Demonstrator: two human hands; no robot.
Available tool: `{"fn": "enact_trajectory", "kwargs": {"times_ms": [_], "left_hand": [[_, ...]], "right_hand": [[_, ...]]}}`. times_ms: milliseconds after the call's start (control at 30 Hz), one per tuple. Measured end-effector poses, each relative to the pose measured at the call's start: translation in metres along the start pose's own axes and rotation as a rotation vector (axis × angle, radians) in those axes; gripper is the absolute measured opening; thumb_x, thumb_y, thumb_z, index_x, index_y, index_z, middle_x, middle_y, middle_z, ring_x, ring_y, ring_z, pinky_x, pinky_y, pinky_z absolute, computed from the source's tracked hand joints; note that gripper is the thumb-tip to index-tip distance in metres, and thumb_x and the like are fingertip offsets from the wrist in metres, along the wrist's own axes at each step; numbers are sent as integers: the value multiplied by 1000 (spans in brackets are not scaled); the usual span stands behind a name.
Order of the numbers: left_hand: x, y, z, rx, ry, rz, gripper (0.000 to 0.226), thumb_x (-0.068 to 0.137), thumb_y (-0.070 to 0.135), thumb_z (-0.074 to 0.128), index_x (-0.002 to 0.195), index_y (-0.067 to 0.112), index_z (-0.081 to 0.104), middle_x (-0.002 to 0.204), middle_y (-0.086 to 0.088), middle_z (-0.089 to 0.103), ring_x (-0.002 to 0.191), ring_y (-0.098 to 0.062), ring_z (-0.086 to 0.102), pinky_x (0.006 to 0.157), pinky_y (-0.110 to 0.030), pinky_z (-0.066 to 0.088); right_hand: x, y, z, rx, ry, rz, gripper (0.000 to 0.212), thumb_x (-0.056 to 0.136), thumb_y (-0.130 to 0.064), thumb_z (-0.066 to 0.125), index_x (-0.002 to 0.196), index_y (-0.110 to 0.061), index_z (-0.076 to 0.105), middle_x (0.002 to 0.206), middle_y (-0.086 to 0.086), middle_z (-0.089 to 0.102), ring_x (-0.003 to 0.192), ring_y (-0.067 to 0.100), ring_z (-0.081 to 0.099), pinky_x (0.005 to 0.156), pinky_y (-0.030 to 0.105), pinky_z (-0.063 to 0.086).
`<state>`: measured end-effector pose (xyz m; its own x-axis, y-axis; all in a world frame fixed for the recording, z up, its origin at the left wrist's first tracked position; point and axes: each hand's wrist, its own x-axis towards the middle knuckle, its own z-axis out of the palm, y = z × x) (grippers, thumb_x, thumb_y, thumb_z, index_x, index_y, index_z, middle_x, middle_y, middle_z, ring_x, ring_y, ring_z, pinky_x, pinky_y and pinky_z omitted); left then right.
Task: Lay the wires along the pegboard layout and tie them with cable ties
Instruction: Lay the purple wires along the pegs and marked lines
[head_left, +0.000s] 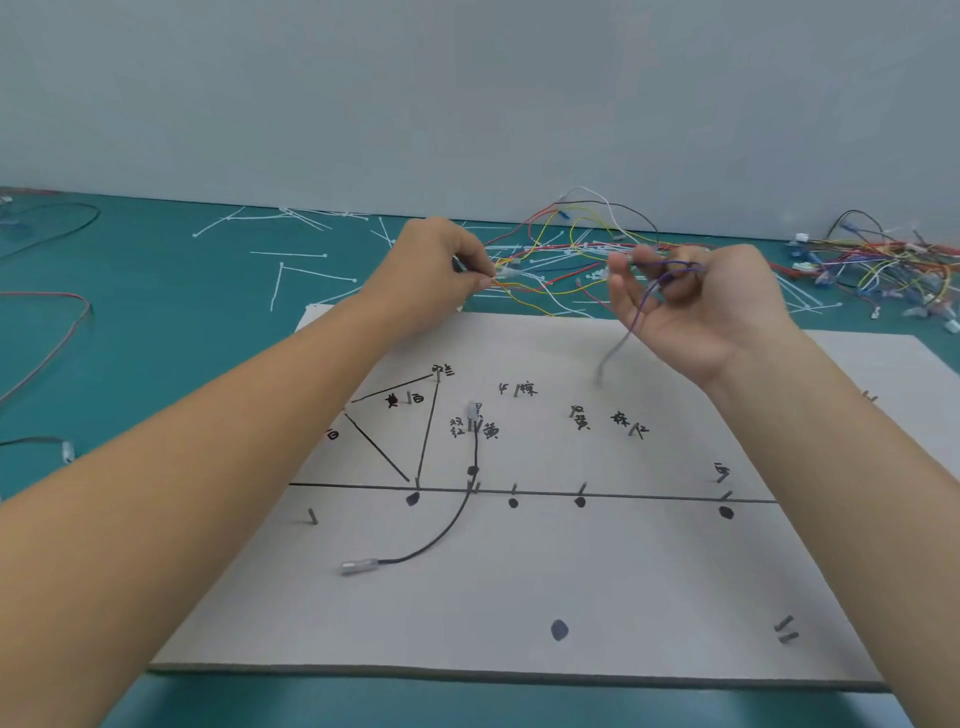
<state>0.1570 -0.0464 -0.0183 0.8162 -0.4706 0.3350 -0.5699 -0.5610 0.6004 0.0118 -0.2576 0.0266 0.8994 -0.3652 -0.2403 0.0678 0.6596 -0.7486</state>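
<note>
Purple wire (609, 354) hangs from grip of right hand (696, 312)

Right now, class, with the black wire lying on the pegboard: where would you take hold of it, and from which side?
Pinch the clear sleeve at the free end of the black wire, coming from above, across its narrow width. It lies flat on bare pegboard, clear of the pegs, and is thicker than the thin wire.

Bright, even light; soft focus, wide-angle warping.
</note>
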Motion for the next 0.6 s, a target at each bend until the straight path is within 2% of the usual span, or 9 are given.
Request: {"fn": "enact_trajectory", "kwargs": {"times_ms": [67,100,167,267,333,400,467,533,600], "left_hand": [[0,-9,-2,51,-2,-34,8,87,9,79,90,15,83,55,23,62,54,8,55,55,-4,36],[-1,-13,-3,83,2,-52,8,87,9,79,91,14,83,63,22,64,58,8,54,58,-5,37],[0,-18,-3,123,22,-88,10,87,8,77,95,13,83,81,5,73,68,0,58,64,-12,41],[5,-16,0,174,-14,-147,21,90,16,75,110,18,80,111,-5,75,103,-22,67,85,-26,46],[5,-9,2,293,-78,-191,36,90,28,75,126,28,73,135,-5,65,129,-29,53,103,-39,46],[2,7,2,310,-42,-192,39,91,31,73,130,31,69,142,-4,54,135,-32,40,109,-46,41],[-6,34,-2,127,69,-128,25,93,28,70,118,27,73,129,0,62,127,-24,49,103,-38,44],[-20,69,-12,-243,72,-116,8,96,26,68,94,22,75,92,10,73,92,-10,66,85,-29,48],[-39,100,-28,-533,-90,-118,29,102,29,60,78,17,72,68,8,72,67,-12,66,74,-32,48]], "right_hand": [[1,-7,-2,32,24,-40,28,66,4,27,49,-12,42,61,7,58,69,25,64,65,30,56],[-1,-11,-2,29,5,-44,27,67,3,28,49,-12,42,60,6,55,68,24,61,64,29,55],[-7,-18,0,-53,-82,-35,28,69,0,31,48,-13,44,61,5,52,64,23,58,63,28,53],[-23,-26,7,-347,-269,-38,31,76,2,32,54,-15,46,65,5,56,60,24,58,62,29,50],[-34,-28,13,-479,-382,-49,38,87,2,30,59,-15,48,70,5,61,59,25,61,62,31,50],[-47,-32,19,-557,-470,-60,41,89,3,32,60,-15,54,73,6,66,57,26,64,61,32,51],[-59,-33,25,-598,-582,-60,42,85,6,37,60,-16,62,74,6,69,57,26,65,60,32,51],[-69,-34,31,-608,-682,-64,39,79,6,41,61,-17,68,76,7,72,58,24,66,60,34,54],[-76,-34,36,-611,-735,-66,34,76,4,44,70,-15,71,78,8,74,57,24,67,61,33,55]]}}
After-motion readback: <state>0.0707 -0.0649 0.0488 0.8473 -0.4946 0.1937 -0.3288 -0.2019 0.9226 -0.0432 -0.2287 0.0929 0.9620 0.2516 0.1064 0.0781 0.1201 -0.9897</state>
